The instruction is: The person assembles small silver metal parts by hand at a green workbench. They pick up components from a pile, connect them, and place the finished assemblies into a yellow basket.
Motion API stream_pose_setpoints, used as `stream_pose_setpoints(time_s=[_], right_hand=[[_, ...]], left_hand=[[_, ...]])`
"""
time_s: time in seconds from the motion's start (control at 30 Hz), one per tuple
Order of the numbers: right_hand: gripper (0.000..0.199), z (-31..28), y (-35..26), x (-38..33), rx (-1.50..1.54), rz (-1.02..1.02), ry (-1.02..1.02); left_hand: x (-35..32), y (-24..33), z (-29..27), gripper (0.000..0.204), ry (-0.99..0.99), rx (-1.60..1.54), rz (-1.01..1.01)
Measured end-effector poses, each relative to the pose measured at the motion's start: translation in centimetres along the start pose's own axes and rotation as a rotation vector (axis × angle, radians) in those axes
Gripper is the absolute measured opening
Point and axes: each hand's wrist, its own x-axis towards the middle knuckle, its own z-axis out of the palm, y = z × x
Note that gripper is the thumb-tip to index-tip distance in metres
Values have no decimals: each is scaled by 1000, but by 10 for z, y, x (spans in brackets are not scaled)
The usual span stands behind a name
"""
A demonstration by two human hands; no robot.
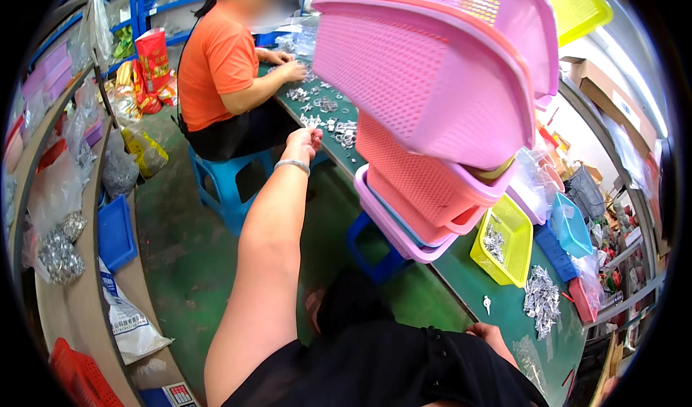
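Small silver metal parts (333, 127): a loose scatter on the far end of the green surface (468, 281), directly under the left hand (303, 143). Judged light, rigid and hard-edged, likely slippery when heaped; best pinched singly at an edge between thumb and fingertip, or gathered in a small scoop.

Left hand: arm stretched far forward, a silver bangle (291, 165) at the wrist. The fingers are bunched downward at the edge of the scatter; whether they pinch a part cannot be told.

Right hand (490, 333): near, resting at the surface edge. Mostly hidden by dark clothing, so its state cannot be told. One lone small silver part (487, 305) lies just beyond it.

Pink baskets (425, 97): a tilted stack of perforated plastic, centre to far right, looming over the surface.

Yellow tray (513, 252): right of the stack, holding a few silver parts. A heap of silver parts (542, 299) lies just right of it, with a blue tray (571, 227) beyond.

Co-worker in an orange shirt (213, 65): seated on a blue stool (231, 184) at the far left, hands among more parts.

Packages:
- Red printed bag (153, 60), upright, far left by the blue shelving.
- White printed sack (130, 320), slumped on the floor, near left.
- Clear bags of silvery pieces (59, 252), on the left shelf.
- Brown cardboard boxes (613, 94), far right, up high.
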Motion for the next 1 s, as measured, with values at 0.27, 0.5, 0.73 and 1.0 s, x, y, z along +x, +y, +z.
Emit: stream_pose_setpoints(time_s=[0.27,0.5,0.73,1.0], right_hand=[[18,-16,-5,-11,243,142,-94],[16,-31,-15,-10,359,203,-206],[18,-34,-13,-4,449,225,-231],[16,-39,-27,0,391,207,-232]], left_hand=[[29,-2,-2,18,39,-211,53],[-3,-17,16,19,74,-263,209],[20,-23,14,17,-73,-269,273],[90,-13,-15,13,-31,-192,132]])
